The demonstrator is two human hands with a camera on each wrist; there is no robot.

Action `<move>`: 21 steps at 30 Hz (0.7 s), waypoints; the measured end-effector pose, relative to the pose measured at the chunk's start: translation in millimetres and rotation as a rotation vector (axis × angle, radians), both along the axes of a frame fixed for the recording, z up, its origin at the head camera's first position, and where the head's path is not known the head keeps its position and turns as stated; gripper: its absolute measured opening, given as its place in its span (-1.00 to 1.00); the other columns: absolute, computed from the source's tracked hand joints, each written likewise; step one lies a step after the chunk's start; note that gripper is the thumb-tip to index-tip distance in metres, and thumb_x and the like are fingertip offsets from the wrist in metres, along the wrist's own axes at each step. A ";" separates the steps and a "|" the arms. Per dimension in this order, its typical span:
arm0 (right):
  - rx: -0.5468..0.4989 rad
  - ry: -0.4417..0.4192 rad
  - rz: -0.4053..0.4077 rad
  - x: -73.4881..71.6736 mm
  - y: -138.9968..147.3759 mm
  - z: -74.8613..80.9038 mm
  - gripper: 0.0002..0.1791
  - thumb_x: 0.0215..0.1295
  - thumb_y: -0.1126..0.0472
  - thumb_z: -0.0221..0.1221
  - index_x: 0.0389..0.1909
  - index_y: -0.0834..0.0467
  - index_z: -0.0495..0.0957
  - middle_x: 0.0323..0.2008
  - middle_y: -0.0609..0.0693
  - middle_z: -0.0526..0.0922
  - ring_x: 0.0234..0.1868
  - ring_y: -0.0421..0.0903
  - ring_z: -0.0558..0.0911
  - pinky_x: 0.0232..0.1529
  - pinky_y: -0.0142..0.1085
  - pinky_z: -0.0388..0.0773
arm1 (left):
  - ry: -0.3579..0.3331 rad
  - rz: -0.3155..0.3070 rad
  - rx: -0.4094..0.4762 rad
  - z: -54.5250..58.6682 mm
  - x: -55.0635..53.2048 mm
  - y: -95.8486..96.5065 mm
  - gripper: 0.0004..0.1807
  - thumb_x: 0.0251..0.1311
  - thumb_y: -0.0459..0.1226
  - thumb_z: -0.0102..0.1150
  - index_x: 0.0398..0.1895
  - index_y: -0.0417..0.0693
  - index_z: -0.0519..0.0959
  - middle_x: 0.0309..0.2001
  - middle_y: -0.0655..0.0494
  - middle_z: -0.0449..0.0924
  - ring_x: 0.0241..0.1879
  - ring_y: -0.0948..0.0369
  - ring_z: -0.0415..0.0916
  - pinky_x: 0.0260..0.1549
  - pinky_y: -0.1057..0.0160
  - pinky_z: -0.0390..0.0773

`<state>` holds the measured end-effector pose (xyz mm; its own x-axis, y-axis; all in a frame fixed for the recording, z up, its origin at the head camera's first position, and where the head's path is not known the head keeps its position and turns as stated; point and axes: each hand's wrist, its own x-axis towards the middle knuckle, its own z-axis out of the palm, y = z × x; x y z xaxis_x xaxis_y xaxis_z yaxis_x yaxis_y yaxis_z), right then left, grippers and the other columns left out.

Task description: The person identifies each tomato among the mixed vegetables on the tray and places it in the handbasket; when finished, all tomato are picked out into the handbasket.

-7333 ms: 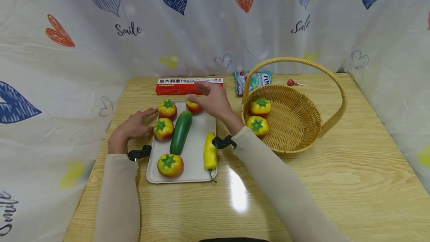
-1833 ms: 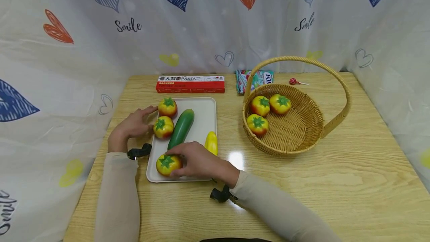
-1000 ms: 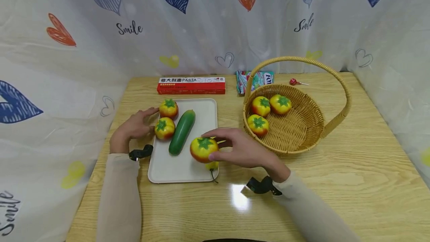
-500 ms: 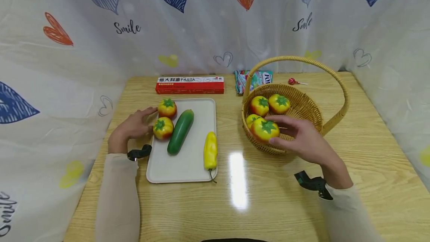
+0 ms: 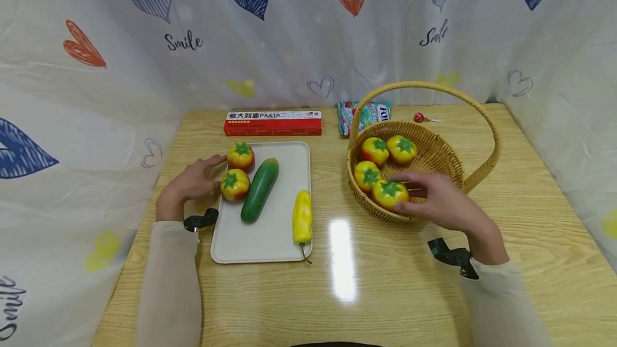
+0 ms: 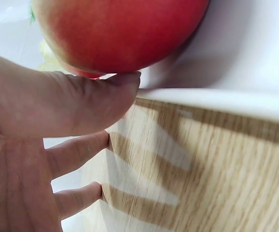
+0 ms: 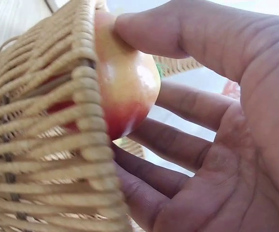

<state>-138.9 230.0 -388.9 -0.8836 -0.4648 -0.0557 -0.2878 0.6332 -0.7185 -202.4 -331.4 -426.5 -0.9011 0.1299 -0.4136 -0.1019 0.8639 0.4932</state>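
My right hand holds a yellow-red tomato with a green star-shaped top, just inside the near left rim of the wicker basket. In the right wrist view the thumb and fingers are around that tomato, beside the woven rim. Three more tomatoes lie in the basket's left and back part. My left hand rests at the left edge of the white tray, its thumb by a tomato. In the left wrist view, the thumb tip is right at the red tomato and the fingers reach down to the table.
On the tray lie another tomato, a green cucumber and a yellow pepper. Behind stand a red pasta box, a candy bag and a lollipop. The basket's tall handle arches over it.
My right hand has taken the front tomato off the tray, carried it right and lowered it into the basket. Earlier, another tomato went from tray to basket. The left hand has stayed put.
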 end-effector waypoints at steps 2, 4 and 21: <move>-0.011 0.002 0.008 -1.0 -2.9 -2.2 -0.42 0.42 0.13 0.47 0.42 0.09 0.64 0.30 0.14 0.73 0.23 0.14 0.77 0.19 -0.09 0.77 | 0.006 -0.006 0.002 0.0 0.2 0.2 -0.09 0.39 -0.26 0.26 0.78 0.02 0.15 0.77 -0.29 -0.02 0.70 -0.53 -0.30 0.51 -0.70 -0.07; -0.025 0.012 0.010 -2.7 -6.3 -5.3 -0.43 0.41 0.15 0.48 0.41 0.11 0.65 0.27 0.16 0.74 0.20 0.15 0.78 0.17 -0.02 0.79 | 0.013 -0.014 0.002 0.1 0.3 0.2 -0.09 0.38 -0.27 0.26 0.78 0.00 0.16 0.76 -0.30 -0.01 0.70 -0.54 -0.30 0.52 -0.70 -0.09; 0.016 0.092 -0.086 -22.7 -37.0 -30.9 -0.40 0.35 0.17 0.51 0.40 0.10 0.64 0.31 0.22 0.72 0.23 0.22 0.76 0.22 0.16 0.75 | 0.017 -0.021 0.000 0.6 0.8 0.4 -0.09 0.36 -0.27 0.23 0.78 0.00 0.16 0.76 -0.30 0.00 0.70 -0.53 -0.29 0.54 -0.67 -0.08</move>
